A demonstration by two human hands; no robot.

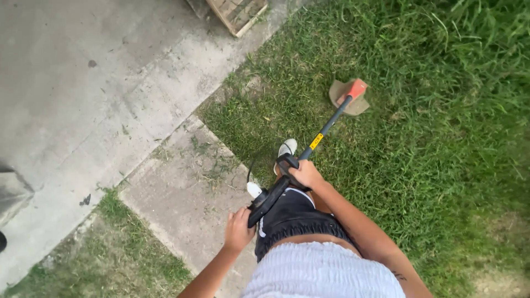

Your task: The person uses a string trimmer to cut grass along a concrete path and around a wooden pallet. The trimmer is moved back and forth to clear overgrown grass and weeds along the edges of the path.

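Note:
A string trimmer [326,129] with a black shaft, a yellow label and an orange head runs from my waist out over the grass. Its orange head and tan guard [349,95] sit low over the lawn at the upper right. My right hand [305,174] is closed around the black loop handle on the shaft. My left hand [238,229] grips the black rear handle near my hip. My white shoes [286,149] stand at the edge of the grass beside the concrete.
A concrete slab walkway [88,94] fills the left, with grass clippings scattered on it. A wooden pallet corner [237,14] lies at the top. Taller green grass [441,110] spreads right. A grey object [11,190] sits at the left edge.

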